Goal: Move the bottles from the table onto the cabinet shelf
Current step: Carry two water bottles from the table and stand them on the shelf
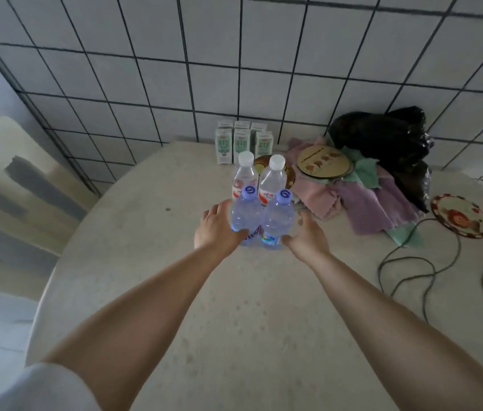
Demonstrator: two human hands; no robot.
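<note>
Tabletop [175, 292]: 4 clear water bottles [247, 215], hands [218, 229] flanking.

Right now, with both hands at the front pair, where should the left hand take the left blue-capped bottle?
Grip the left blue-capped bottle around its mid-body, coming from its outer left side, where the left hand already sits. It stands upright, the right blue-capped bottle blocks its inner side, and the white-capped bottles crowd behind.
</note>
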